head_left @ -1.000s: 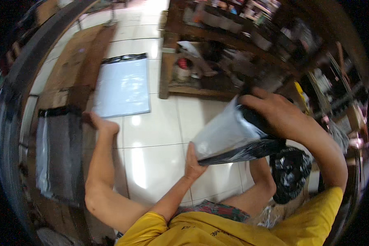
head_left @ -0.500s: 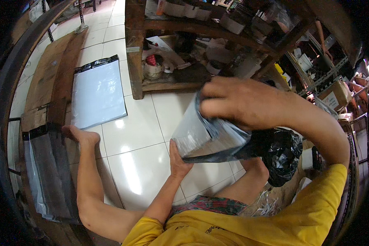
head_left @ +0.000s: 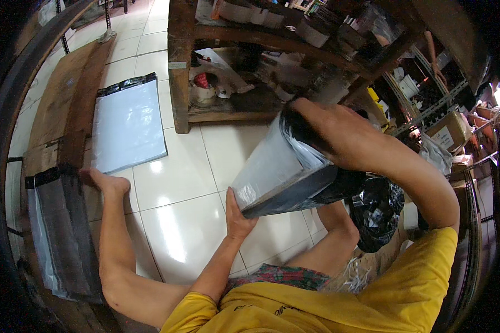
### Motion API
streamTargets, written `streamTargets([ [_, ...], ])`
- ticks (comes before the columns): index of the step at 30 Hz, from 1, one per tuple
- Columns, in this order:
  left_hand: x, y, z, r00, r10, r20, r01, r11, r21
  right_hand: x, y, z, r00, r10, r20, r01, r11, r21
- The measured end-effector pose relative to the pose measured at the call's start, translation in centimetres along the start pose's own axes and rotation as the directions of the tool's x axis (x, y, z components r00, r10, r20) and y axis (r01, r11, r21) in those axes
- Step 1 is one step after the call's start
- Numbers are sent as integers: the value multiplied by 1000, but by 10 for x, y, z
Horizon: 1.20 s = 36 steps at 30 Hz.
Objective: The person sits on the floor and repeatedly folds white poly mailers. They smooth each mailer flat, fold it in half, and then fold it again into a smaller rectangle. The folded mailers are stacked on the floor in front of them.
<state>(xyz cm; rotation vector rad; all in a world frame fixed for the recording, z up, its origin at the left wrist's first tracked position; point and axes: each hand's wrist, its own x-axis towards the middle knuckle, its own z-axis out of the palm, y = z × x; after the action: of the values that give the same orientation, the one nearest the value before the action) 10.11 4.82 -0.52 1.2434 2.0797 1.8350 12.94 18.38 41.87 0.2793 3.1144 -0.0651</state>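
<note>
Both hands hold a bundle of white and dark plastic mailing bags (head_left: 283, 166) above the tiled floor, tilted and fanned apart along its right side. My left hand (head_left: 240, 219) grips the lower left end, thumb on the white face and the other fingers beneath. At the upper right, my right hand (head_left: 344, 133) is closed over the black edge; its fingertips are partly hidden. A flat stack of white mailing bags (head_left: 129, 125) with a black top strip lies on the floor to the left.
Dark grey mailing bags (head_left: 66, 238) drape over a wooden plank (head_left: 61, 111) at the left. A wooden shelf unit (head_left: 181, 77) with jars stands ahead. Beside my right leg sits a crumpled black plastic bag (head_left: 376, 213), near shredded strips (head_left: 354, 277). Boxes (head_left: 447, 133) are at the right.
My right hand has moved slightly right and away from me, its wrist turning. The bundle's upper end has spread, and more of its dark underside shows. My left hand keeps its hold.
</note>
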Motion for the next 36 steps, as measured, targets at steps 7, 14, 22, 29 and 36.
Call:
streamTargets([
  [7, 1, 0, -1, 1000, 29, -8, -28, 998, 50, 4, 11, 9, 994, -71, 85, 78, 993, -89],
  [14, 0, -6, 1, 1000, -3, 12, 4, 1000, -21, -3, -1, -13, 983, -138, 117, 145, 988, -49],
  [22, -6, -15, 6, 999, 24, 30, -22, 998, -61, 12, -14, -20, 859, -474, 193, 487, 873, -23],
  [29, 2, -8, 4, 998, 43, 37, -43, 999, -8, 22, 4, 0, 938, -260, 230, 300, 941, -157],
  [36, -2, -17, 3, 999, 33, 15, -32, 998, -45, 8, 21, -6, 982, 138, 132, -111, 974, -196],
])
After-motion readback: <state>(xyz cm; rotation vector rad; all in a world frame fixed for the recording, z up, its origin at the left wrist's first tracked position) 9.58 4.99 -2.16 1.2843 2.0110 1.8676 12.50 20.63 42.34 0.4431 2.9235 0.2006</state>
